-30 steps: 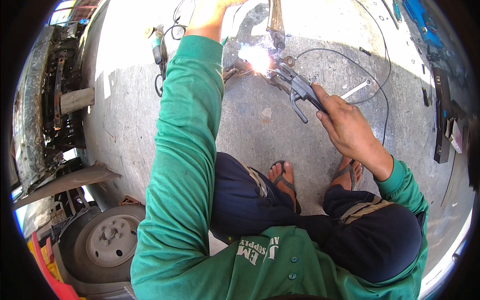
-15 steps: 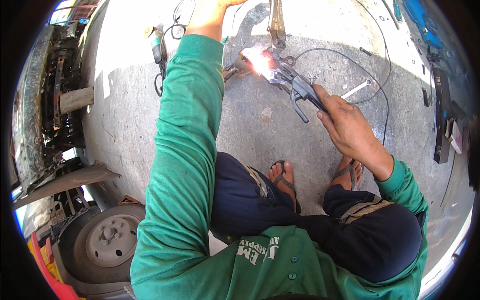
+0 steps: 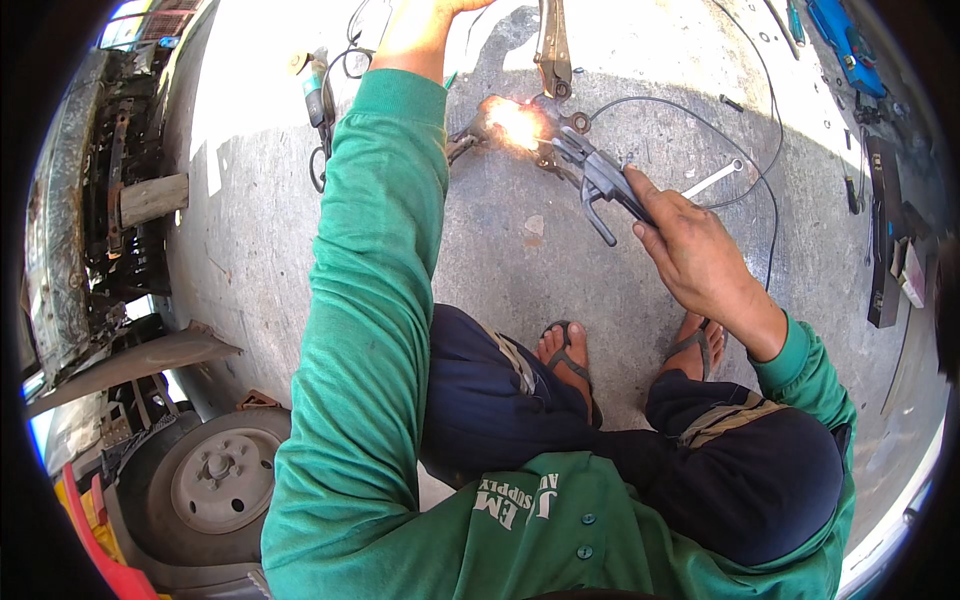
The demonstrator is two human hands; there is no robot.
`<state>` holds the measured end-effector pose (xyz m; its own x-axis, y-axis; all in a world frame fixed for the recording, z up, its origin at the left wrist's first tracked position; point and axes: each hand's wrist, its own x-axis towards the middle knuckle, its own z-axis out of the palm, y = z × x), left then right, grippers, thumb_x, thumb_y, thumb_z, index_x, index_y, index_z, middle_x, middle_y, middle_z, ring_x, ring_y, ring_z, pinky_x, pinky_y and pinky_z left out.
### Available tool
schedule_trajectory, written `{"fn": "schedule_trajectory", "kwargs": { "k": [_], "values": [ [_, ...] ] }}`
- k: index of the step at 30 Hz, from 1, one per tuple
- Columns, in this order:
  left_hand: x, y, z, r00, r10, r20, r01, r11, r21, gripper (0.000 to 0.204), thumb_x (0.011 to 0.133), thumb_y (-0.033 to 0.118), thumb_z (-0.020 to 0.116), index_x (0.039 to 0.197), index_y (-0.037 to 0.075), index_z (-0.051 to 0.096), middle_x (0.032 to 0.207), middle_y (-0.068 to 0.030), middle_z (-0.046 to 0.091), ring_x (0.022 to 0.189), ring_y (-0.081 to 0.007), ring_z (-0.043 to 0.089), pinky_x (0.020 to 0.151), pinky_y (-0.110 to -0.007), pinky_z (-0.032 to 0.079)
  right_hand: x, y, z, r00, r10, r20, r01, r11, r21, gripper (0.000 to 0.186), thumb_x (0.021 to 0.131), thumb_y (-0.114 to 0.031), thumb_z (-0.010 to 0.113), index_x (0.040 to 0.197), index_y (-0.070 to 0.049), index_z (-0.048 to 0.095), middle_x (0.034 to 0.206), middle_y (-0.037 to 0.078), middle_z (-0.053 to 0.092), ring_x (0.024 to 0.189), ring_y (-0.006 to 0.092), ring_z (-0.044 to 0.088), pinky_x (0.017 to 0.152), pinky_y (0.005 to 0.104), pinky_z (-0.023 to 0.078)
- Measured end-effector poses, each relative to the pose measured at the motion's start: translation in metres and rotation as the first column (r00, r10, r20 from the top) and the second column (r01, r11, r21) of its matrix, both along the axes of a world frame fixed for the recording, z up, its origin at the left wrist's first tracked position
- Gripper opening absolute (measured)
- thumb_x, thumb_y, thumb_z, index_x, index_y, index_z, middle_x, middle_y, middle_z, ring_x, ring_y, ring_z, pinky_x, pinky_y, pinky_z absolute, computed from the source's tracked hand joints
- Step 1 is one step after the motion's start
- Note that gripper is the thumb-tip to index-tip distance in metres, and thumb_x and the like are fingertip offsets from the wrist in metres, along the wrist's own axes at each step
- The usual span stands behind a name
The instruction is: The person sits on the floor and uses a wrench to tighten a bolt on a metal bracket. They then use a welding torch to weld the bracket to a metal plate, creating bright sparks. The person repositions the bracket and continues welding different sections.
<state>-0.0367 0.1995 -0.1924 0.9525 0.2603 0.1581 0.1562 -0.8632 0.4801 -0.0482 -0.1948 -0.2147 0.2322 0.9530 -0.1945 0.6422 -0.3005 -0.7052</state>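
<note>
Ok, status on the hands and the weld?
Right hand gripping electrode holder, arc lit at rusty metal parts. Left hand mostly out of frame. Cable loops beside the holder.

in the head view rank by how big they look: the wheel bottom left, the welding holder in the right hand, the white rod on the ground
1. wheel
2. welding holder
3. white rod

The wheel lies nearer the camera, so its lead may be partly apparent.

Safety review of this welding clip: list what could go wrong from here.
1. The arc burns near the bare right hand gripping the electrode holder; spatter could likely burn skin.
2. The feet in open sandals sit just below the weld, exposed to falling sparks.
3. The black cable loops on the concrete beside the right hand and may snag or trip.
</note>
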Motion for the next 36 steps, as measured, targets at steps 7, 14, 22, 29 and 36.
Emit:
{"fn": "schedule_trajectory", "kwargs": {
  "k": [7, 14, 22, 29, 36],
  "values": [
    [-0.003, 0.000, -0.003, 1.000, 0.014, -0.007, -0.014, 1.000, -0.028, 0.048, 0.088, 0.013, 0.068, 0.135, 0.006, 0.069, 0.122, -0.0167, 0.074, 0.109, -0.0271, 0.070, 0.097, -0.038, 0.055, 0.000, 0.000, -0.002, 1.000, 0.003, 0.008, -0.003, 1.000, 0.009, 0.058, 0.104, -0.012, 0.056, 0.157, -0.001, 0.038, 0.105, 0.025, 0.065, 0.096, 0.0429, 0.068, 0.086, 0.0496, 0.054],
    [-0.001, 0.000, 0.000, 0.999, 0.024, -0.021, -0.024, 1.000, -0.016, 0.049, 0.088, 0.014, 0.069, 0.136, 0.006, 0.068, 0.123, -0.0166, 0.073, 0.110, -0.0272, 0.070, 0.097, -0.038, 0.055, 0.000, -0.001, -0.006, 1.000, 0.005, 0.019, -0.006, 0.999, 0.051, 0.056, 0.103, -0.013, 0.055, 0.155, -0.001, 0.039, 0.107, 0.027, 0.066, 0.092, 0.0462, 0.069, 0.082, 0.0522, 0.056],
    [0.001, 0.003, -0.005, 1.000, 0.022, -0.011, -0.022, 0.999, -0.040, 0.049, 0.088, 0.014, 0.070, 0.136, 0.005, 0.068, 0.123, -0.0163, 0.073, 0.110, -0.0272, 0.070, 0.097, -0.038, 0.055, 0.001, 0.000, -0.003, 1.000, 0.005, 0.010, -0.005, 1.000, 0.004, 0.057, 0.104, -0.011, 0.056, 0.157, 0.000, 0.038, 0.110, 0.027, 0.066, 0.100, 0.0444, 0.069, 0.089, 0.0506, 0.054],
    [0.002, 0.028, -0.037, 0.995, 0.002, 0.097, 0.009, 0.993, -0.119, 0.049, 0.088, 0.015, 0.071, 0.136, 0.005, 0.068, 0.125, -0.0160, 0.072, 0.111, -0.0273, 0.069, 0.097, -0.039, 0.055, -0.002, 0.003, -0.001, 1.000, 0.015, -0.004, -0.015, 1.000, -0.016, 0.058, 0.104, -0.012, 0.055, 0.157, 0.000, 0.037, 0.111, 0.027, 0.066, 0.100, 0.0445, 0.069, 0.088, 0.0503, 0.054],
    [0.014, 0.028, -0.039, 0.998, -0.026, 0.059, 0.032, 0.993, -0.111, 0.051, 0.088, 0.016, 0.072, 0.138, 0.006, 0.066, 0.130, -0.0165, 0.070, 0.114, -0.0286, 0.068, 0.098, -0.039, 0.055, 0.000, 0.001, -0.006, 0.999, 0.011, 0.031, -0.010, 1.000, -0.017, 0.057, 0.104, -0.011, 0.055, 0.158, 0.000, 0.037, 0.118, 0.028, 0.065, 0.105, 0.0452, 0.068, 0.092, 0.0502, 0.054]
  ]
}}
